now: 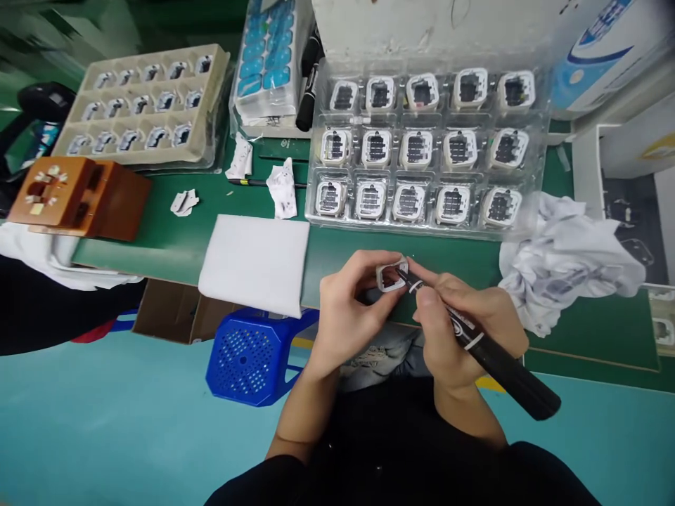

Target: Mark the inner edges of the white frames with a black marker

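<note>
My left hand (354, 302) pinches a small white rounded-square frame (387, 280) between thumb and fingers, just above the front edge of the green table. My right hand (464, 320) is wrapped round a black marker pen (506, 369), whose tip end points into the frame. Whether the tip touches the frame's inner wall I cannot tell. Right behind my hands lies a clear plastic tray (427, 226) holding rows of similar white frames with dark grids inside.
A white foam sheet (256, 263) overhangs the table edge at left, above a blue stool (245, 358). Crumpled white cloth (569, 260) lies at right. Further back are stained wipes (283, 190), a beige tray (142, 70), a brown fixture (87, 197) and a box of blue pieces (268, 53).
</note>
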The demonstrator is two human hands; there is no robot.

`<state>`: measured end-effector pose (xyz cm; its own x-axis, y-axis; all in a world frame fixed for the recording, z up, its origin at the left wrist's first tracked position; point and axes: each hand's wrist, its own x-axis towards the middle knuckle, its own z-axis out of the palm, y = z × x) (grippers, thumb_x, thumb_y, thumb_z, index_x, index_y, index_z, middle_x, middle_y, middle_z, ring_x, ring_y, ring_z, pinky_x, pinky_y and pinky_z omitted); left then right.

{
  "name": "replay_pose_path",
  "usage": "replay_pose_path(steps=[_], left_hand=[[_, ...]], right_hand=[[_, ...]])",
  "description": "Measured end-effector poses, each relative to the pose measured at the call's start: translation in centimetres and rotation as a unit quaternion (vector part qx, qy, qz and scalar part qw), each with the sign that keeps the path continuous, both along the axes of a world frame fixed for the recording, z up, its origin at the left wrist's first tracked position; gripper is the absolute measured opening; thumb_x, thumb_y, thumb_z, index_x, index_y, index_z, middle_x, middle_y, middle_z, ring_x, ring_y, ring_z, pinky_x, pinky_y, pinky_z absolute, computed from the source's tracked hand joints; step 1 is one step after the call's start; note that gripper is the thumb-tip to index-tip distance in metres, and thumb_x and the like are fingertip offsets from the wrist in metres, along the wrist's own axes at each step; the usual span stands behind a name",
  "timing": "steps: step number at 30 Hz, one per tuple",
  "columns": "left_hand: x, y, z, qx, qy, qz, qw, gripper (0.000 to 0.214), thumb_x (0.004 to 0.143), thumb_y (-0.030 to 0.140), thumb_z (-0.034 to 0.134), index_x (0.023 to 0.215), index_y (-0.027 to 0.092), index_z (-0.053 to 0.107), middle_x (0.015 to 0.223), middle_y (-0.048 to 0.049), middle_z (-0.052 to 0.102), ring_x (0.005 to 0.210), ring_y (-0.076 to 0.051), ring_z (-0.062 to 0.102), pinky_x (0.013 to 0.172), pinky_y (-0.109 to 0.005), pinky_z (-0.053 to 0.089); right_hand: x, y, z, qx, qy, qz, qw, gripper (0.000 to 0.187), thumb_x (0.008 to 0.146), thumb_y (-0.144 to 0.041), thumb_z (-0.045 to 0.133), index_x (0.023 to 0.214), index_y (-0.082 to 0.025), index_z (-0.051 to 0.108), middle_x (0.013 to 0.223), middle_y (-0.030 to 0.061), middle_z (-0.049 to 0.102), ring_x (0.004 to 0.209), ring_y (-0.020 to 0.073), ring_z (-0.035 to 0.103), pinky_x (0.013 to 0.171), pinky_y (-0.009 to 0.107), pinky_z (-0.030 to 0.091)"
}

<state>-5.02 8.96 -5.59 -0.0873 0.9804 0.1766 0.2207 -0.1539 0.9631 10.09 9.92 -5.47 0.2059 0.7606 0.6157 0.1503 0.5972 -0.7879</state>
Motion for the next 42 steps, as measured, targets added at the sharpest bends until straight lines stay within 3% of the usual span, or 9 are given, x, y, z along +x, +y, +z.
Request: replay_pose_path(steps=[3,8,25,33,39,42], left_hand=[[0.21,-0.04,0.08,0.018,0.025,0.014,0.999,0.034,0.105,0.020,0.091,0.137,0.032,0.082,0.125,-0.0007,0.093,0.104,-0.018,0.093,0.096,-0.029,0.081],[0.28,0.01,-0.32,0.072,0.044,0.024,0.996,0.041,0.103,0.012,0.093,0.138,0.029,0.082,0.121,0.0003,0.093,0.098,-0.014,0.092,0.091,-0.021,0.077],[0.47,-0.17,-0.52,0.081,0.067,0.036,0.994,0.042,0.105,0.008,0.090,0.140,0.030,0.084,0.121,0.0011,0.093,0.097,-0.013,0.091,0.090,-0.021,0.076],[0.45,-0.27,-0.66,0.078,0.086,0.040,0.992,0.038,0.107,0.012,0.088,0.140,0.030,0.083,0.120,0.0001,0.093,0.092,-0.013,0.089,0.087,-0.023,0.075],[0.29,-0.38,-0.78,0.068,0.096,0.039,0.992,0.037,0.106,0.016,0.087,0.141,0.029,0.083,0.123,-0.0020,0.094,0.098,-0.015,0.091,0.089,-0.024,0.075],[0.23,-0.41,-0.73,0.060,0.087,0.038,0.994,0.039,0.105,0.017,0.089,0.141,0.029,0.083,0.122,-0.0017,0.094,0.097,-0.015,0.091,0.089,-0.024,0.076]], right_hand=[[-0.24,0.17,0.44,0.004,-0.008,0.000,1.000,0.017,0.110,-0.015,0.084,0.099,-0.025,0.074,0.074,-0.0072,0.067,0.055,0.0156,0.061,0.093,0.055,0.086],[-0.35,0.38,0.84,0.004,-0.004,0.024,1.000,0.027,0.109,-0.006,0.080,0.094,-0.026,0.069,0.072,-0.0093,0.058,0.052,0.0129,0.052,0.099,0.050,0.086],[-0.34,0.02,0.08,-0.017,-0.002,0.005,1.000,0.020,0.109,-0.010,0.084,0.110,-0.027,0.073,0.084,-0.0075,0.070,0.064,0.0157,0.073,0.106,0.048,0.087],[-0.46,-0.02,0.05,-0.022,-0.016,-0.023,0.999,0.018,0.110,-0.013,0.084,0.111,-0.028,0.075,0.086,-0.0060,0.073,0.071,0.0210,0.083,0.098,0.046,0.087],[-0.49,0.66,0.28,0.059,-0.063,-0.021,0.996,0.021,0.105,-0.007,0.082,0.109,-0.025,0.073,0.083,-0.0057,0.071,0.062,0.0176,0.077,0.095,0.042,0.088],[-0.57,0.74,0.40,0.074,-0.097,-0.018,0.992,0.024,0.104,-0.002,0.081,0.106,-0.024,0.072,0.080,-0.0057,0.071,0.059,0.0166,0.074,0.100,0.046,0.088]])
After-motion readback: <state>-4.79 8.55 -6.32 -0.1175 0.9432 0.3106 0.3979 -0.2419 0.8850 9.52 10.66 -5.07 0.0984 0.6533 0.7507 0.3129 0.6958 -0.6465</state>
